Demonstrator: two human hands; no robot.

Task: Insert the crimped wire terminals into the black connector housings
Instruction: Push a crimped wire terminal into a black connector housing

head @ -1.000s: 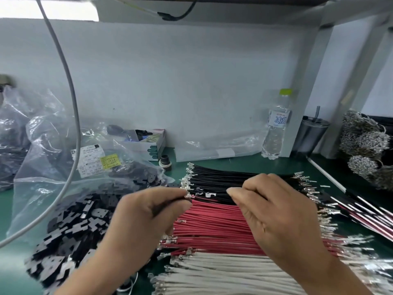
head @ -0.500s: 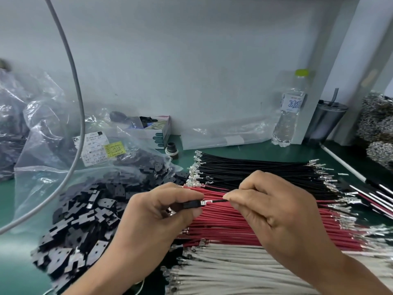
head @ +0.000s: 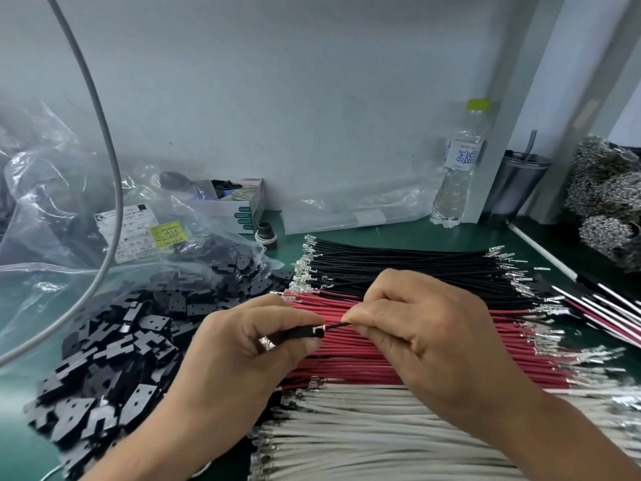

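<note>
The left hand (head: 242,345) pinches a black connector housing (head: 301,333) between thumb and curled fingers, its open end facing three o'clock. The right hand (head: 426,338) pinches a black wire (head: 334,326) between thumb and forefinger just beside the housing, and the wire's silver crimped terminal (head: 319,329) sits at the housing's mouth; how far in it is cannot be told. Both hands hover over the red wires (head: 347,362), which lie in a flat row across the green bench (head: 399,237). At twelve o'clock from the hands lies the row of black wires (head: 399,265), and at six o'clock the white wires (head: 364,432), all with terminals at both ends. At nine o'clock a heap of loose black housings (head: 114,345) spills from a clear plastic bag (head: 62,216). At one o'clock, against the wall, a water bottle (head: 458,168) stands beside a dark tumbler (head: 516,184).
</note>
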